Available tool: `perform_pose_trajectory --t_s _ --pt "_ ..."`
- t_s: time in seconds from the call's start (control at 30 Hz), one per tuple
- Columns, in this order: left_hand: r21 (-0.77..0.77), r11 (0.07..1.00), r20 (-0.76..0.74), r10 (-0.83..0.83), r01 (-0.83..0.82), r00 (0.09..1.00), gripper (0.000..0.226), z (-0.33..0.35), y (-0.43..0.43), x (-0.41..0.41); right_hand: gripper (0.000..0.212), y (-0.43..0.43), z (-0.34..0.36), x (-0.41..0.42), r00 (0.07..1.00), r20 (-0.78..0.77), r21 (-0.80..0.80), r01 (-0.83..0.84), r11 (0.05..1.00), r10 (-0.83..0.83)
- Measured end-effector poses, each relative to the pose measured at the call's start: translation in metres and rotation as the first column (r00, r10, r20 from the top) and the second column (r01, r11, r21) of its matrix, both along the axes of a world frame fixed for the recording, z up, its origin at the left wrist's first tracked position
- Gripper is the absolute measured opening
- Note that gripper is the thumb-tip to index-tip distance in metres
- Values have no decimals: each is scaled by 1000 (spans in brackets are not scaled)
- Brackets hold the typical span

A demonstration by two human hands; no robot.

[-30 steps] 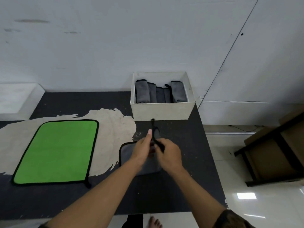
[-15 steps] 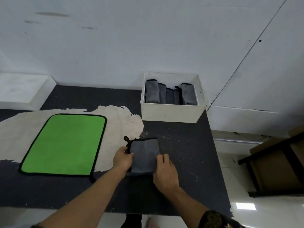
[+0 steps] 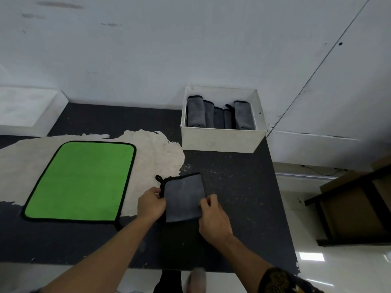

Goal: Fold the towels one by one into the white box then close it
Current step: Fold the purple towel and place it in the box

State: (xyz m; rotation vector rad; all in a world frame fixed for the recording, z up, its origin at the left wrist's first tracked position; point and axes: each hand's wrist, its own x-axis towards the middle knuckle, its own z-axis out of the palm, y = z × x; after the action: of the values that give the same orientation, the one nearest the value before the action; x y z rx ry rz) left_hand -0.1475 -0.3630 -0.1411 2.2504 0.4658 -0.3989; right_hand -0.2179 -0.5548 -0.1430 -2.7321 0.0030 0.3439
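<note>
As the left hand [image 3: 151, 205] and right hand [image 3: 213, 218] pinch the folded grey towel [image 3: 183, 199] between them, the white box [image 3: 222, 141] stands ahead, nearer the right hand.

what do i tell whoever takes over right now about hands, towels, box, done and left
Left hand pinches the left edge of the folded grey towel; right hand holds its right edge. That towel lies on the dark table, in front of the white box.
Done: several folded grey towels stand in the open box.
Left: finish this towel and box it, fold and box the green towel lying flat at the left, close the box.
</note>
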Motion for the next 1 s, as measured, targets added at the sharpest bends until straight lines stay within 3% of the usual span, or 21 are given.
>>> perform_pose_trajectory --t_s 0.2,0.33,0.4,0.47,0.53,0.63,0.83,1.0 --pt "82 994 74 -80 74 994 32 -2 3 1 46 -11 -5 -3 993 87 -17 -75 997 76" --pt "105 990 142 -110 95 984 40 -6 4 3 52 -10 2 5 962 255 -53 -90 995 101" --pt "202 972 260 -170 119 950 51 -3 1 -3 49 -1 10 13 951 292 -73 -87 994 105" --pt "399 885 343 -387 240 856 60 -5 -3 -13 54 11 16 22 969 223 -62 -97 993 109" --pt "533 720 233 -630 444 741 62 -15 -6 -24 60 23 15 31 981 103 -68 -160 985 167" --pt "593 548 21 -743 590 669 65 -36 -2 -33 67 30 1 37 959 -89 -158 -281 947 270" --pt "632 504 -65 -722 588 689 77 -42 7 -32 89 15 -12 55 935 -216 -269 -334 903 282" --pt "613 515 -102 -701 600 706 87 -42 10 -32 109 6 -10 58 938 -252 -260 -301 918 236"
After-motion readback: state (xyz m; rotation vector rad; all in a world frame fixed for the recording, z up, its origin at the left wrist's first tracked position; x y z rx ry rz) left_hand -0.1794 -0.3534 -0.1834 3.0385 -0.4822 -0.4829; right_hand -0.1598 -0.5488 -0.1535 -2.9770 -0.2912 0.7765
